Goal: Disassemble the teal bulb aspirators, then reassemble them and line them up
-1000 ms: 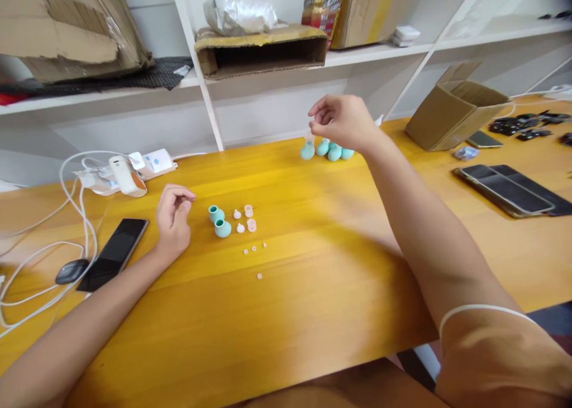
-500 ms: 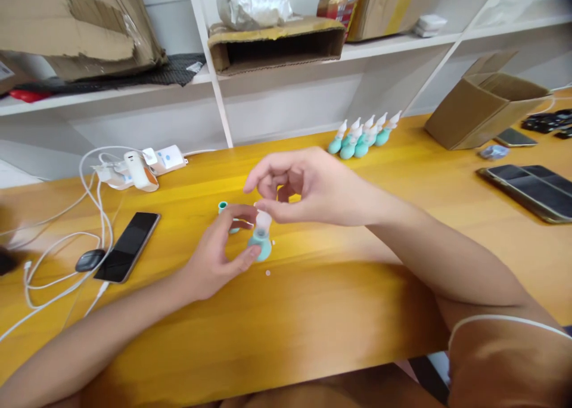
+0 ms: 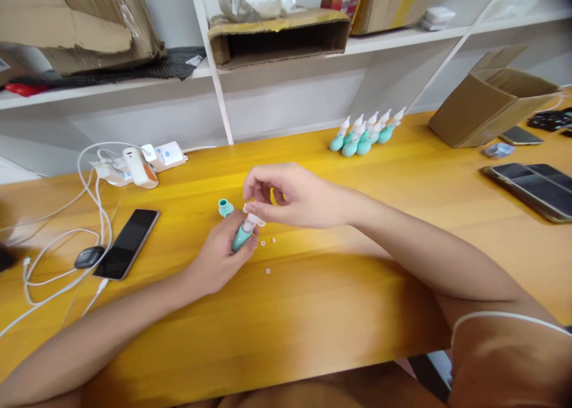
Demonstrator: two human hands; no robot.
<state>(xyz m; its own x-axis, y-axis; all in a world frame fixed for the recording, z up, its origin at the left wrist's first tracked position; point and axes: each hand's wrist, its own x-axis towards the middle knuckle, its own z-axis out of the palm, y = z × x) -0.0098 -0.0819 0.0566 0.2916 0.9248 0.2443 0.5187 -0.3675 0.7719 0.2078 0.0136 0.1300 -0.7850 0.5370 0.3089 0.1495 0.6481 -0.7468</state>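
Note:
My left hand (image 3: 223,248) is wrapped round the teal bulb of a nasal aspirator (image 3: 242,237), which leans up to the right. Its upper part is a clear, whitish nozzle. My right hand (image 3: 290,195) pinches a small pale tip at the top of the nozzle between thumb and finger; the tip is mostly covered. Just behind my left hand lies a loose teal bulb (image 3: 224,206) with its round mouth open. Several tiny pale rings or plugs (image 3: 268,271) lie on the table to the right of my left hand.
Several assembled aspirators (image 3: 364,140) stand grouped at the back. To the left are a phone (image 3: 127,244), a black mouse-like object (image 3: 90,258), cables and a power strip (image 3: 167,156). An open cardboard box (image 3: 482,110) and dark tablets (image 3: 531,187) occupy the right. Shelves rise behind.
My left hand has closed more fully round the bulb, and the aspirator has tilted. My right hand has come down to the nozzle's top. The loose bulb and a small ring show more clearly.

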